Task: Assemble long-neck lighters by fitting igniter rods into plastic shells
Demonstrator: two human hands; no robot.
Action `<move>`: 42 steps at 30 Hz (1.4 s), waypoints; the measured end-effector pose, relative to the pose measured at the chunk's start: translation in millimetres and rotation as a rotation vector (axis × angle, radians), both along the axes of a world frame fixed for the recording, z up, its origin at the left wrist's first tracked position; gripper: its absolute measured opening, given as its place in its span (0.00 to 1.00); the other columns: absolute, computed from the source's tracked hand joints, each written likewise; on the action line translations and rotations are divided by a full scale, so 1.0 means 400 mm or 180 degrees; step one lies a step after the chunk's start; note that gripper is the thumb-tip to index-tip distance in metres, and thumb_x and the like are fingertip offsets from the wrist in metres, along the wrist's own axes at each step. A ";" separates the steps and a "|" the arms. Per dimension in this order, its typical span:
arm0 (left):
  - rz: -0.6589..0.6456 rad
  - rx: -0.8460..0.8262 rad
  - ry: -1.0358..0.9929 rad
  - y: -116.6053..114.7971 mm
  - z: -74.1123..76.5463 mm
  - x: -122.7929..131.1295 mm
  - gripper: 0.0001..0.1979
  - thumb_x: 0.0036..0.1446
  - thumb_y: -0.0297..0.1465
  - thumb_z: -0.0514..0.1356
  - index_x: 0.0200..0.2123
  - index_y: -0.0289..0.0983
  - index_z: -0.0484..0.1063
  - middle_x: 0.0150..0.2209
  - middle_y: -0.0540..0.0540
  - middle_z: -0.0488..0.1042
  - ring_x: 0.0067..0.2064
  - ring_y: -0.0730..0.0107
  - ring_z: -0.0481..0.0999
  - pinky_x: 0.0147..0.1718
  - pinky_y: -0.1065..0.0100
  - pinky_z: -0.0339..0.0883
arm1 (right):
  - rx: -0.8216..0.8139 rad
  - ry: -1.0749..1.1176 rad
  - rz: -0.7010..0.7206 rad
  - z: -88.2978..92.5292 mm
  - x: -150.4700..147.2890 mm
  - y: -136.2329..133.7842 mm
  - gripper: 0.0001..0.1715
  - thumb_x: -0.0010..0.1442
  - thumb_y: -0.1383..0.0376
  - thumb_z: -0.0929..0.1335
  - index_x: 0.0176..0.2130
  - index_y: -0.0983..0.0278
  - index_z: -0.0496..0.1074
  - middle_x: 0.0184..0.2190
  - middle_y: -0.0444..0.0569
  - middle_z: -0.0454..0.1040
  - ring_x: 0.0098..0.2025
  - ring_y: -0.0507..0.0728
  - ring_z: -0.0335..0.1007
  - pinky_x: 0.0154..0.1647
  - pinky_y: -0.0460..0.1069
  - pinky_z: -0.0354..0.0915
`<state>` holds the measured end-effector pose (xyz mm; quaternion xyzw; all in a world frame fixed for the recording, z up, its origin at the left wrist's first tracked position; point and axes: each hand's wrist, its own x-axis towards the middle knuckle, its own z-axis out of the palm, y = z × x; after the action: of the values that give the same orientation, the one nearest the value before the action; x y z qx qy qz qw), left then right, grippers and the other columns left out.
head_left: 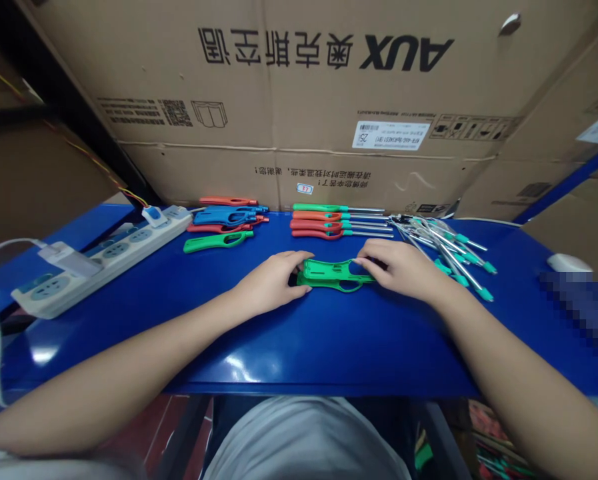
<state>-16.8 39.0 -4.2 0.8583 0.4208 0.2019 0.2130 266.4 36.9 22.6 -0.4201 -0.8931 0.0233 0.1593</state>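
Holding a green handle shell flat on the blue desk with both hands; steadying its left end with the left hand, fingers pressed together and curled against the plastic; pinching its right end with the right hand, fingers bent over the top, seemingly stopping any sliding. Working with metal rods heaped just right of the shell, assembled tools lined behind it, spare handles behind-left, power strip far left; probably sorted so for easy reaching.

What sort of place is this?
Likely a warehouse assembly bench: stacked cardboard boxes behind a blue table, with sorted plastic handles and metal rods; the left hand and right hand hold a green handle.
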 end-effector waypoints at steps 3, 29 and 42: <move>-0.0036 0.0049 -0.0003 0.001 -0.004 0.000 0.28 0.55 0.29 0.68 0.59 0.38 0.69 0.48 0.42 0.78 0.47 0.59 0.78 0.48 0.59 0.73 | -0.0318 0.0067 0.0111 0.004 0.007 0.001 0.16 0.70 0.60 0.62 0.36 0.63 0.74 0.35 0.50 0.78 0.36 0.56 0.72 0.38 0.50 0.63; -0.0654 0.0572 0.0877 -0.052 0.036 0.017 0.14 0.63 0.40 0.63 0.46 0.37 0.76 0.45 0.44 0.77 0.49 0.57 0.75 0.45 0.60 0.71 | -0.0713 -0.0682 -0.3440 0.073 0.262 0.067 0.18 0.57 0.62 0.67 0.48 0.62 0.75 0.51 0.60 0.76 0.51 0.69 0.74 0.41 0.55 0.67; -0.0623 0.0512 0.0993 -0.037 0.046 0.002 0.16 0.64 0.43 0.62 0.47 0.37 0.75 0.44 0.43 0.73 0.45 0.57 0.75 0.41 0.61 0.70 | -0.0854 -0.0326 -0.3697 0.062 0.284 0.070 0.08 0.54 0.64 0.69 0.37 0.62 0.72 0.44 0.59 0.78 0.45 0.65 0.73 0.39 0.53 0.62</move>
<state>-16.1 24.2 14.3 0.9303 0.3458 0.0778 0.0945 380.1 64.7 47.5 -0.8567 -0.5130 0.0247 0.0482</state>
